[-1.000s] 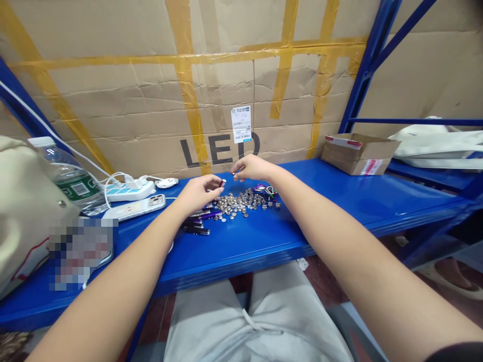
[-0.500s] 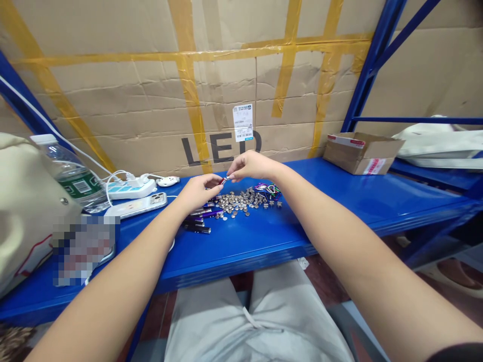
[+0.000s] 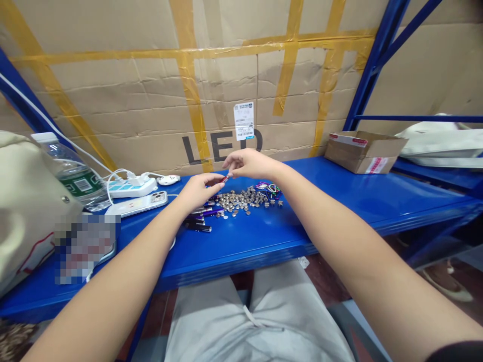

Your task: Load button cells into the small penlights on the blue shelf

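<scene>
My left hand (image 3: 198,190) is closed around a small red tube-like piece (image 3: 225,179), its tip poking out toward the right. My right hand (image 3: 247,164) pinches its fingertips together at that tip; what they hold is too small to name. Both hands hover just above a pile of several small silver button cells (image 3: 239,202) on the blue shelf (image 3: 245,241). Several dark and purple little tubes (image 3: 198,221) lie by my left wrist. A bunch of coloured clips (image 3: 267,189) lies at the pile's far right.
A phone (image 3: 138,204), a white power strip (image 3: 132,188) with cables and a water bottle (image 3: 73,173) sit at the left, beside a beige bag (image 3: 26,201). A small cardboard box (image 3: 364,151) stands at the right. A big taped carton (image 3: 211,85) forms the back wall.
My hands have come together: the right fingertips moved left to meet the tip of the red piece in my left hand, and both rose slightly.
</scene>
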### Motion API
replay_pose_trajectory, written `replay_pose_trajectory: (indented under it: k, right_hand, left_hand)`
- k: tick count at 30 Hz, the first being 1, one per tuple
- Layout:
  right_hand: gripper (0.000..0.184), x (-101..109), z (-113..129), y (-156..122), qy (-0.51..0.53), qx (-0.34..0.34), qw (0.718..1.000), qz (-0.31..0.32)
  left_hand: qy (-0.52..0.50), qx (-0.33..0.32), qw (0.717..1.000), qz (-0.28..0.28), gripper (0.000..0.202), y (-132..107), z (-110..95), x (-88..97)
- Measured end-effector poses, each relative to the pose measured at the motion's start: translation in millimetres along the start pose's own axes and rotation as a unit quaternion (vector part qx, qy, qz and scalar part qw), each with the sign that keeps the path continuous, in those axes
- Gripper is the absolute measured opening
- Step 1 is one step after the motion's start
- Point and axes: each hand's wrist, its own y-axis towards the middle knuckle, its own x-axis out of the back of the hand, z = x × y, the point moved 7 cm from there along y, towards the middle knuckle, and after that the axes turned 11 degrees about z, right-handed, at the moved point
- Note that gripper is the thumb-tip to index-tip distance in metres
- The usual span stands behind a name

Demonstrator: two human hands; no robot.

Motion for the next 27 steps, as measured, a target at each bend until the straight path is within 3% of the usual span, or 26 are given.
replay_pose_trajectory:
  k: [5,10,14,17,21,27]
  right_hand:
    - [0.024,-1,7,1,0.02,-0.004,1.0,-0.018]
    - [0.015,0,7,0,0.073,-0.07,0.991,-0.086]
    - [0.01,-7,-3,0,0.18,-0.124,0.969,-0.119]
    - [0.01,-11,-8,1,0.218,-0.14,0.957,-0.131]
    - [0.016,-10,-3,2,0.162,-0.115,0.976,-0.09]
    - [0.02,-3,12,4,-0.076,-0.017,0.996,-0.043]
  left_hand:
    - [0.001,-0.023,0.998,-0.054,0.029,-1,1,0.1]
    - [0.119,-0.061,0.981,-0.139,0.026,-9,-15,6.1]
    - [0.205,-0.062,0.966,-0.144,0.028,-9,-21,7.8]
    - [0.187,-0.034,0.973,-0.132,0.027,-4,-12,10.0]
    - [0.065,0.008,0.991,-0.114,0.028,1,6,13.5]
    - [-0.028,0.019,0.998,-0.057,0.031,-1,12,11.2]
